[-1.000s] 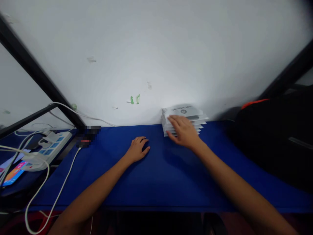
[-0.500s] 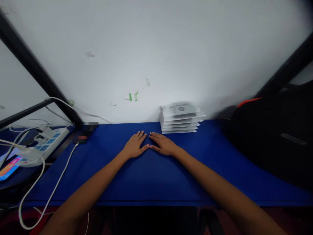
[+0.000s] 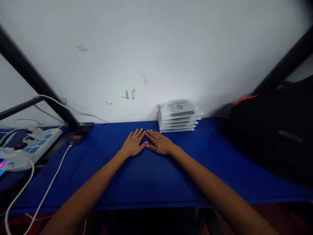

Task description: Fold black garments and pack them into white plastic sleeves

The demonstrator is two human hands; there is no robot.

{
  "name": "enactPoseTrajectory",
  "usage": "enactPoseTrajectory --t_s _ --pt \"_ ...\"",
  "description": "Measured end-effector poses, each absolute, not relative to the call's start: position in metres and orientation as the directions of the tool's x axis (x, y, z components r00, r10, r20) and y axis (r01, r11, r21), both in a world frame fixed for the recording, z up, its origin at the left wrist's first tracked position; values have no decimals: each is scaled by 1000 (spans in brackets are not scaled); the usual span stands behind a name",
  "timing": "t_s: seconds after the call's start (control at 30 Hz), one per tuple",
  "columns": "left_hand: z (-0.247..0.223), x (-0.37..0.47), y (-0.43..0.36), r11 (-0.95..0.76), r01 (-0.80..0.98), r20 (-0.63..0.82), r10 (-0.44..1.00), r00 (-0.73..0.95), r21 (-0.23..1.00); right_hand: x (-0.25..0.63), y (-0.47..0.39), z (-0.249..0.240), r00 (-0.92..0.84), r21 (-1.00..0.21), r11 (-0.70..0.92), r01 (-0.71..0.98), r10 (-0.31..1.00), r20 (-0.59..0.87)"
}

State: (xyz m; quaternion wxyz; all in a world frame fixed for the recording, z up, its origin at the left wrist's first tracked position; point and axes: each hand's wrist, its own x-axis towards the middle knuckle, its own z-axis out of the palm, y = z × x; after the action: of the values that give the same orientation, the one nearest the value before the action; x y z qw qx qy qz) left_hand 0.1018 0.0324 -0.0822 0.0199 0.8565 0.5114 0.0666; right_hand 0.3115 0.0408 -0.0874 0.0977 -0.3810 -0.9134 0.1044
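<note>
My left hand lies flat on the blue table, its fingers stretched out and holding nothing. Beside it my right hand also rests palm down, fingers extended. The thumbs and fingertips of both hands meet or nearly meet in the middle. Just beyond my right hand stands a stack of white printed packets, set against the wall; neither hand grips it.
At the left are a white power strip, a white cable, and a lit screen. A pixelated dark item lies on the table's left end. A black bag fills the right side. Behind is a white wall.
The view has shifted slightly, so the scene sits a little further left. My right hand's fingers look a bit closer to my left hand; both remain flat on the table.
</note>
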Motion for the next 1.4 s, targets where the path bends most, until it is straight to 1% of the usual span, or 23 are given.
enactPoseTrajectory --t_s 0.17,0.67,0.93,1.2,1.4 --pt "-78 101 32 -469 875 44 883 467 117 314 40 -81 -700 -281 697 659 706 109" --pt "-78 98 31 -492 854 65 870 488 168 317 38 -82 -690 -345 694 632 707 157" --pt "-80 98 32 -494 855 68 869 490 158 316 36 -77 -692 -325 690 647 710 128" --pt "-84 96 33 -507 848 102 862 497 155 316 36 -77 -691 -342 688 640 710 137" --pt "-80 97 31 -496 852 82 868 489 166 316 37 -78 -688 -331 687 647 713 133"
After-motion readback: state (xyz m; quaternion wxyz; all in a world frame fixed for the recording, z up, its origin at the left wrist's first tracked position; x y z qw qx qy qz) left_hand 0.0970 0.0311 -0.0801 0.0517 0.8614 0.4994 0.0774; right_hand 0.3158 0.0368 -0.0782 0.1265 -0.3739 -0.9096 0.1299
